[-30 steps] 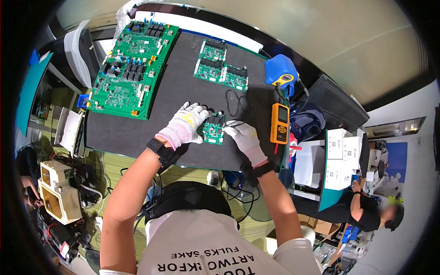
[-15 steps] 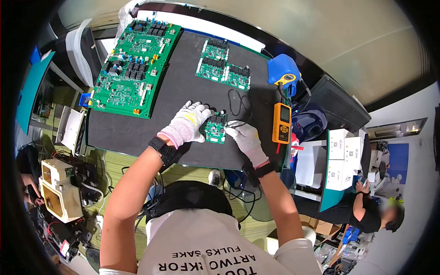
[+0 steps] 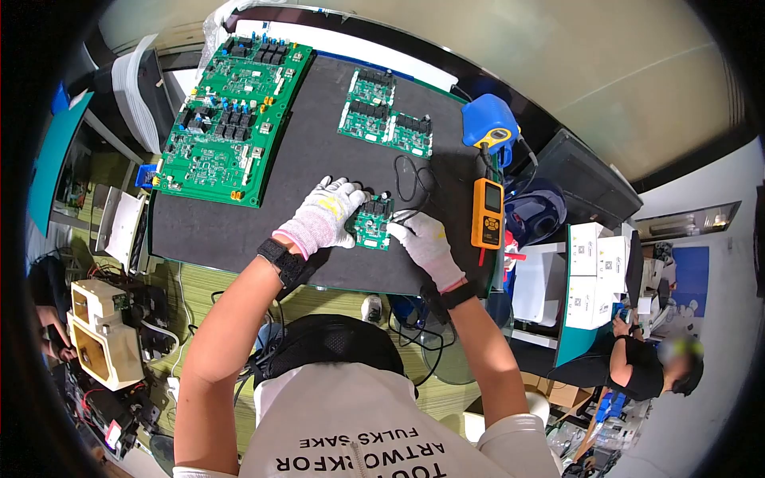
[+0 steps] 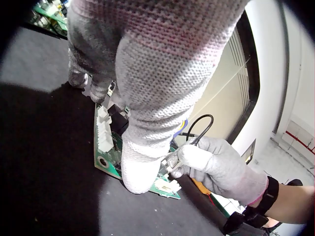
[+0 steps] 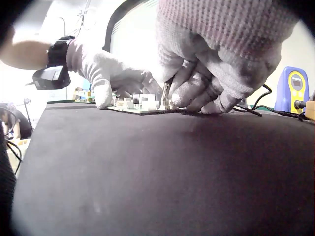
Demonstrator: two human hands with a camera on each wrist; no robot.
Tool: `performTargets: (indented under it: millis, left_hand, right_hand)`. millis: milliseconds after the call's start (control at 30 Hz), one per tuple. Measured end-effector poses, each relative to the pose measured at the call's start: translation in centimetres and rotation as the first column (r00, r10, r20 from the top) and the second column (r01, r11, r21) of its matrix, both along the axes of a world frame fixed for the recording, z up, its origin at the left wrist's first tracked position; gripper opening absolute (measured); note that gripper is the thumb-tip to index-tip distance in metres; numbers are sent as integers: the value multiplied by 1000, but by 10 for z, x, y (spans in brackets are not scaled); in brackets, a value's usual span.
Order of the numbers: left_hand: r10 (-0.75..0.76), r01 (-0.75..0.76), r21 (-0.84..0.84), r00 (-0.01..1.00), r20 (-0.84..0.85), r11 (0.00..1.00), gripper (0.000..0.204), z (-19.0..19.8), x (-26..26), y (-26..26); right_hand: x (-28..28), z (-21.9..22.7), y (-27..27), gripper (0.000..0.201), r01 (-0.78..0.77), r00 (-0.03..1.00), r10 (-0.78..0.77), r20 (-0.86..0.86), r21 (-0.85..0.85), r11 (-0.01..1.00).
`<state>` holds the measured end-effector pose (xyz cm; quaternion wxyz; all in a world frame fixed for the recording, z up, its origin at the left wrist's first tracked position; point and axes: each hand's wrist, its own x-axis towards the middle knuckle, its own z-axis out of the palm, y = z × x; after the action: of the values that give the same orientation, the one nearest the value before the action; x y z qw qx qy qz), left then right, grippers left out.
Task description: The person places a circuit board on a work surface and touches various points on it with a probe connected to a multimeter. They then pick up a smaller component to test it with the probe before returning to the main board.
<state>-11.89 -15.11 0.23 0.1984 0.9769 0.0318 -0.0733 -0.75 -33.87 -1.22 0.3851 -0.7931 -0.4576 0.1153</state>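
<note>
A small green circuit board (image 3: 373, 223) lies flat on the dark mat, between the two gloved hands. The left hand (image 3: 323, 215) grips it from its left side; in the left wrist view the thumb of the left hand (image 4: 147, 93) lies over the board (image 4: 104, 135). At the board's right edge, the right hand (image 3: 426, 243) pinches a thin metal-tipped piece on a black cable (image 3: 413, 209). In the right wrist view the metal tip (image 5: 166, 91) points down at the board's white connectors, below the right hand (image 5: 211, 64); whether it touches them is unclear.
Three similar small boards (image 3: 366, 118) lie farther back. A large green board panel (image 3: 215, 143) occupies the mat's left side. An orange handheld meter (image 3: 487, 215) and a blue device (image 3: 488, 121) stand at the right. The cable loops behind the right hand.
Both hands keep nearly the same place at the board. The black cable's loop has shifted slightly. In the background at right, another person's hands have moved a little.
</note>
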Motion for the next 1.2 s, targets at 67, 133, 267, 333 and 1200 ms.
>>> performTargets:
  millis: [67, 133, 267, 333, 1200]
  left_hand:
    - [-6, 6, 6, 1000, 10, 1000, 86, 0, -1, 0]
    - [-10, 11, -18, 999, 38, 1000, 85, 2, -2, 1]
    - [-1, -1, 27, 999, 50, 1000, 80, 1, -2, 0]
    - [-4, 3, 30, 999, 40, 1000, 80, 2, -1, 0]
    - [-13, 16, -29, 994, 111, 999, 82, -5, -2, 2]
  right_hand:
    - [-1, 4, 1, 21, 21, 999, -25, -45, -102, 995]
    - [-1, 0, 2, 21, 25, 999, -27, -26, -84, 996]
    - [0, 0, 1, 19, 34, 999, -35, -10, -112, 993]
    - [0, 0, 1, 17, 22, 1000, -24, -14, -145, 989]
    - [-1, 5, -3, 23, 58, 994, -65, -83, -84, 995]
